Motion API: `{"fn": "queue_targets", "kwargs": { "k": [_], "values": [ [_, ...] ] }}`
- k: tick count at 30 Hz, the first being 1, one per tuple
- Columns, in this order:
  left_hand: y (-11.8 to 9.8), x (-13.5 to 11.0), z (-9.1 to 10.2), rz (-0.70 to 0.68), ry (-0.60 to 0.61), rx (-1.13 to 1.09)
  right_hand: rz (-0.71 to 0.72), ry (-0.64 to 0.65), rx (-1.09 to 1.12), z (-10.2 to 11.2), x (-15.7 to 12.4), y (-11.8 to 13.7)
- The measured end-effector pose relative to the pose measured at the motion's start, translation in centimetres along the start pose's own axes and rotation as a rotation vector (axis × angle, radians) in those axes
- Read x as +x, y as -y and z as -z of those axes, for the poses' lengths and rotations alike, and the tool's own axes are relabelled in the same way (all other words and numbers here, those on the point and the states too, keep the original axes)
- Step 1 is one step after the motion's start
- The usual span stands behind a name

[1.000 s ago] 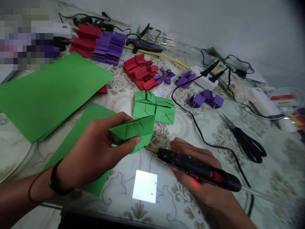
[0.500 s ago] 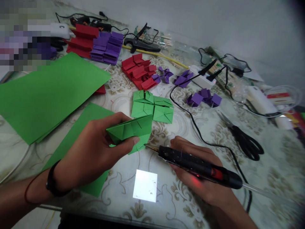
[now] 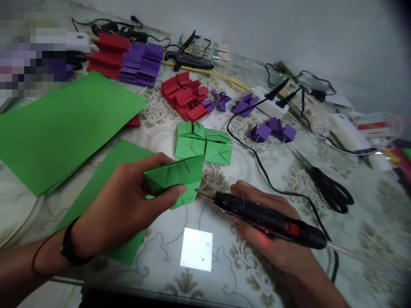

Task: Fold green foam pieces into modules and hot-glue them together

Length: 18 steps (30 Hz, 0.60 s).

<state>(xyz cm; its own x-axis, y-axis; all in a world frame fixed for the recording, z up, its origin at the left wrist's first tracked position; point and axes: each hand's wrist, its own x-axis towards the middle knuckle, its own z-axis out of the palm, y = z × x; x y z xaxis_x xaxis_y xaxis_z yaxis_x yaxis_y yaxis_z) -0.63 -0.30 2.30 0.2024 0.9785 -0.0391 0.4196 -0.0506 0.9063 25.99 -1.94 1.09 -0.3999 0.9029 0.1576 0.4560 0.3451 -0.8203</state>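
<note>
My left hand [image 3: 128,201] pinches a folded green paper piece [image 3: 180,173] between thumb and fingers, holding it above the table. My right hand [image 3: 266,222] is wrapped round a black glue gun [image 3: 257,214] with a red light glowing under it and a clear glue stick [image 3: 345,250] jutting from its back. The metal nozzle meets the right edge of the held paper, near its lower flap. Just beyond lies a joined set of green folded squares [image 3: 218,152]. A white square tile [image 3: 197,250] lies below the hands.
Green sheets [image 3: 70,124] and a green strip [image 3: 102,188] lie at left. Red [image 3: 184,96] and purple folded pieces [image 3: 141,64] stand behind. Black-handled scissors [image 3: 330,188] lie right, by a black cable [image 3: 257,158] from a white power strip [image 3: 269,102]. Pliers-like black tool [image 3: 188,60] is at the back.
The glue gun's nozzle has shifted slightly up along the right edge of the green paper. My left hand keeps its hold nearly still; the whole view has moved a little.
</note>
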Motion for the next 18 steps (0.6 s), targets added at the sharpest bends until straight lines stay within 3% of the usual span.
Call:
{"fn": "queue_targets", "kwargs": {
  "k": [18],
  "values": [
    [0.25,-0.17,0.04,-0.067,0.028,0.052,0.024,-0.033,-0.009,0.19,0.19,-0.29]
  ]
}}
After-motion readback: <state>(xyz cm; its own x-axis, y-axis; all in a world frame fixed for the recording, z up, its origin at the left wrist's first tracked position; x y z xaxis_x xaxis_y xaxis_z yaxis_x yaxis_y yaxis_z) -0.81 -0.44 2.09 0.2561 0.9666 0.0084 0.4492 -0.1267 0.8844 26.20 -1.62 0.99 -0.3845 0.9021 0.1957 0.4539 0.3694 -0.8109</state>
